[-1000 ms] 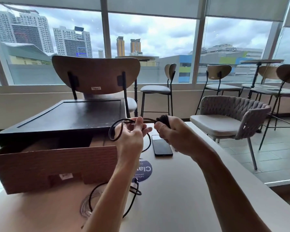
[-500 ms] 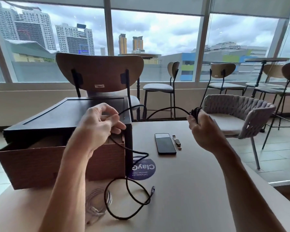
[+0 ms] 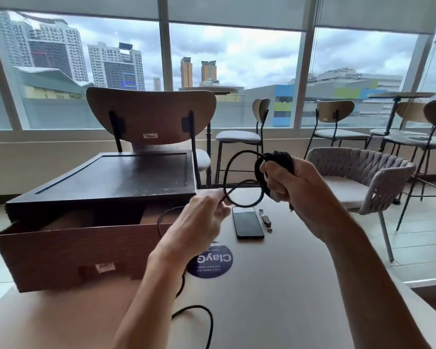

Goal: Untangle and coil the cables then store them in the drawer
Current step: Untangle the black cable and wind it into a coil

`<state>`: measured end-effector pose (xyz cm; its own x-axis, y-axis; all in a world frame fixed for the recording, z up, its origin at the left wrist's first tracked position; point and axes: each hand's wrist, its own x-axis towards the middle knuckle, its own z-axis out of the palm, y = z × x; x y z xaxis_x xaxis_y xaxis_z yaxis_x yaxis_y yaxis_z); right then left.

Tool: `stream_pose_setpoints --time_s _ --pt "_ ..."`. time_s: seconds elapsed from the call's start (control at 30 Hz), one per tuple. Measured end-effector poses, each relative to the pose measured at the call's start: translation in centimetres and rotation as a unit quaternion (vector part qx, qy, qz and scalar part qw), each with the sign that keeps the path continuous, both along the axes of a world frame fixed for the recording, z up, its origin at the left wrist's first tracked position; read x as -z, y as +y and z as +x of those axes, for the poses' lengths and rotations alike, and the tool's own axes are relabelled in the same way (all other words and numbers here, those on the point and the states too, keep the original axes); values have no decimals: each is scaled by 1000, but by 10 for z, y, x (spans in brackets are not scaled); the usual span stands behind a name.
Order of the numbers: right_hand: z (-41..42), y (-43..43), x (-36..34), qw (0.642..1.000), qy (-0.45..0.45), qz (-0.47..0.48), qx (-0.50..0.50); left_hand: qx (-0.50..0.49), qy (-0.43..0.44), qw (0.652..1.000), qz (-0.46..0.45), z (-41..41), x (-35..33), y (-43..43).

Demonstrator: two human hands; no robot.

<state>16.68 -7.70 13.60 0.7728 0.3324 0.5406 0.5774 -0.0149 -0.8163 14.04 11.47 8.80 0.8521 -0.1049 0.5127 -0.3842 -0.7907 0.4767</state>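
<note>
- Mid-coil, by the look of it: grips a wound bundle [image 3: 280, 159] of black cable [image 3: 227, 172] in the right hand [image 3: 295, 187], fingers and thumb curled round it, held up above the table [image 3: 275, 298].
- Pinches the same cable with the left hand [image 3: 202, 217], just below and left of the right, with one open loop arcing between the two and not yet laid onto the bundle.
- Leaves a loose tail [image 3: 207, 321] running down behind the left forearm and curling on the table near the bottom edge; cannot tell how much remains.
- Drawer [image 3: 68, 250] pulled open at the left under a dark box top [image 3: 116, 177], its inside mostly hidden by the front wall.
- Phone [image 3: 248, 225] flat on the table beyond the hands, a watch [image 3: 265, 219] just beside it, a round blue sticker [image 3: 210, 263] nearer.
- Next, most likely: carry the loop across to the bundle, trap it under the right thumb, then slide the left pinch further down the tail.
- Calls for a flat, untwisted loop matching the turns already wound, and a steady right-hand grip so nothing springs loose.
- Storing in the drawer not yet begun.
</note>
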Motion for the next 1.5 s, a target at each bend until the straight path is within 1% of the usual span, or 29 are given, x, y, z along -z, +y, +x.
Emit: stream_pose_setpoints --time_s 0.07,0.1,0.23,0.3,0.37,0.47,0.53,0.6,0.63,0.67,0.7,0.73,0.8,0.83,0.87,0.9,0.97,1.0,1.03,1.07,1.13,1.23,1.3,1.4,1.47,1.5 --pt "5 0 3 998 35 36 33 49 21 998 -41 0 3 -16" --pt "7 1 5 997 50 51 39 57 20 996 -59 0 4 -24" --pt "12 1 11 989 107 90 48 67 -17 990 -122 0 9 -53" --pt "15 0 14 987 121 91 62 68 -31 991 -110 -2 8 -61" --pt "19 0 17 984 129 71 102 78 -27 993 -87 -6 2 -62" --pt "19 -2 19 976 131 42 170 137 22 988 -73 -16 -14 -55" --pt "19 -2 19 971 145 38 184 184 61 978 -80 -26 -27 -46" --pt "18 -2 19 972 176 44 146 228 54 965 -114 -32 -37 -36" --pt "19 -2 20 971 201 71 108 233 42 961 -147 -31 -39 -30" --pt "20 -1 20 962 235 118 66 225 32 955 -192 -31 -42 -25" --pt "21 -1 20 945 273 178 25 214 26 950 -228 -29 -41 -18" --pt "22 -1 19 920 307 242 -12 203 32 947 -245 -30 -41 -11" --pt "24 -3 17 864 355 350 -71 196 91 952 -217 -33 -38 2" --pt "26 -5 16 845 368 378 -92 200 124 950 -203 -34 -36 7" --pt "27 -7 16 837 374 384 -105 196 136 946 -221 -34 -34 10" --pt "28 -9 16 839 379 374 -113 178 123 939 -269 -32 -33 13" --pt "25 -12 16 854 383 330 -119 95 55 917 -384 -24 -32 15" --pt "24 -12 16 864 381 305 -124 38 22 912 -408 -19 -31 15" --pt "21 -13 15 874 376 279 -134 -18 2 915 -403 -14 -27 16" --pt "19 -13 13 882 368 254 -147 -69 -7 924 -375 -10 -22 16" --pt "15 -12 11 889 350 230 -184 -142 -3 950 -278 -1 -8 18" --pt "15 -10 10 871 329 269 -247 -201 25 970 -137 7 3 17" --pt "17 -11 9 850 311 315 -285 -218 57 973 -56 7 0 10" --pt "15 -8 6 828 287 373 -305 -221 151 961 64 5 -3 -8" --pt "15 -6 6 833 272 405 -261 -169 220 955 102 1 -1 -20" --pt "15 -4 5 845 257 411 -226 -131 246 954 109 -1 2 -24"
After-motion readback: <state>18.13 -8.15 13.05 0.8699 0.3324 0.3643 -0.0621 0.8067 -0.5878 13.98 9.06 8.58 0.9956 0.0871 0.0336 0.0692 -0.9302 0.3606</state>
